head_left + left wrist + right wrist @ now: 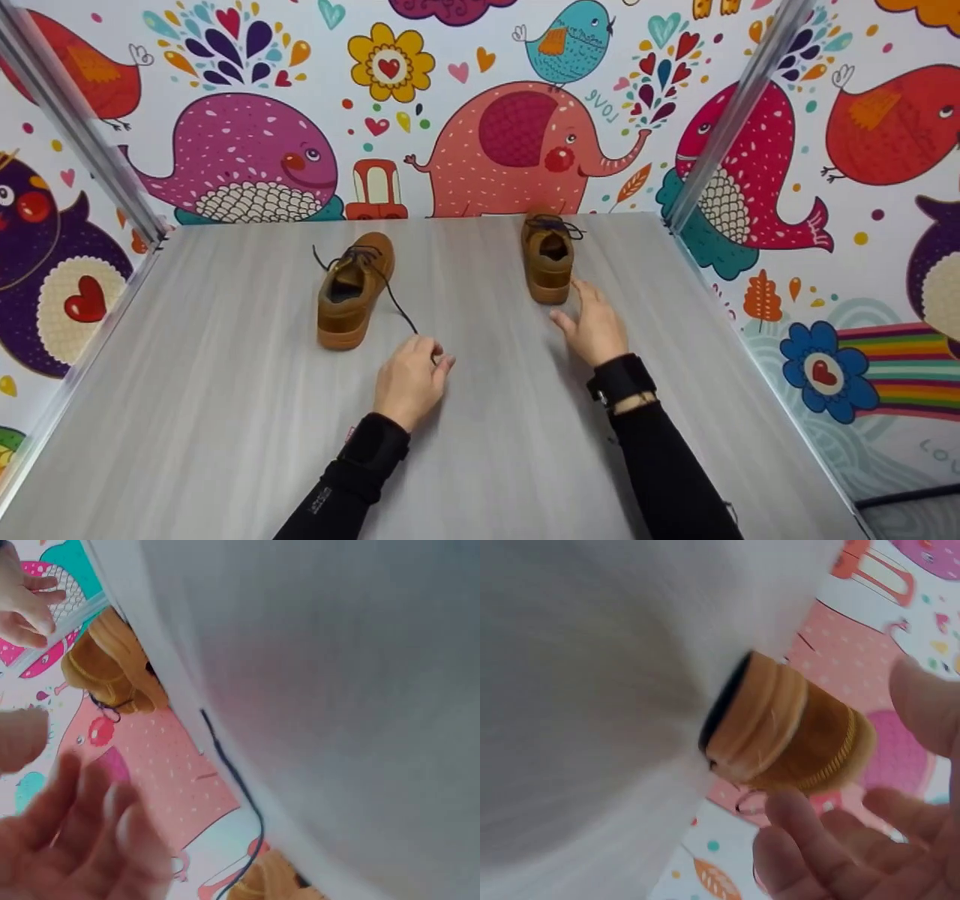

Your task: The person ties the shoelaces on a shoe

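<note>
Two brown lace-up shoes stand on the board, heels toward me. From the left shoe (352,289), a long dark shoelace (244,784) trails across the board, its end lying loose in the left wrist view. My left hand (412,379) hovers over that lace in the head view, fingers loosely bent; the left wrist view shows the fingers (94,817) apart from it. My right hand (596,322) is at the heel of the right shoe (549,262), fingers spread along its right side. In the right wrist view the fingertips (784,814) are close to the heel; contact is unclear.
A pale wood-grain board (247,420) lies under both shoes. Walls printed with cartoon animals (510,150) enclose the back and both sides. Metal corner posts (739,112) rise at the back corners. The right shoe's toe is near the back wall.
</note>
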### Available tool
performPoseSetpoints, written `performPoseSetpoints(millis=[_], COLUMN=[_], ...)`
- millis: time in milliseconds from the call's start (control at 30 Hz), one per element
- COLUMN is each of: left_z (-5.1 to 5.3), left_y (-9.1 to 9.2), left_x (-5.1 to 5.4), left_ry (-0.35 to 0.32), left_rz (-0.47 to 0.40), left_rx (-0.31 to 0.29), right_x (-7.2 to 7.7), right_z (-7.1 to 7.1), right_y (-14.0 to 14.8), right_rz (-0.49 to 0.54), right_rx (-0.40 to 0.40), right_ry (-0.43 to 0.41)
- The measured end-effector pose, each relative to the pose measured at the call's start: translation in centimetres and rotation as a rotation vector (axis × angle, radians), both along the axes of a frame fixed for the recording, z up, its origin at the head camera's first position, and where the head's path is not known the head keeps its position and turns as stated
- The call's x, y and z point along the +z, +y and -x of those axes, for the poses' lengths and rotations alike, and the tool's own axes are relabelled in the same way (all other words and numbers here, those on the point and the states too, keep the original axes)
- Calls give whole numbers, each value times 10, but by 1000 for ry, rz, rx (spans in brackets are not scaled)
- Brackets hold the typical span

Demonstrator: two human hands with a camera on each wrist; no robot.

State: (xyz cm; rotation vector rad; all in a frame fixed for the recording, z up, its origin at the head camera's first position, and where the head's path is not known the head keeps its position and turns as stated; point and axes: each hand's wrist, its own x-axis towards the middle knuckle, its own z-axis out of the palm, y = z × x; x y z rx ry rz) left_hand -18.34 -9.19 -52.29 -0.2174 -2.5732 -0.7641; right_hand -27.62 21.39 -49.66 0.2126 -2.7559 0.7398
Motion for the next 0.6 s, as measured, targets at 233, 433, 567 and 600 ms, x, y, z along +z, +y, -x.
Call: performPoseSetpoints(millis=[233,433,567,600], left_z=[34,47,40,36], left_y=[-64,-102,-84,-74], left_x=[18,30,27,24], left_ry=[-36,-205,-114,-76], left_rz=[29,172,190,181], left_rx=[207,284,189,157], right_x=[-20,-25,-26,-26], right_z=[-23,-27,-29,-30], right_y=[11,13,13,12], right_rz=[3,16,25,28], right_rx=[-20,-8,0,1], right_ry=[99,161,140,132])
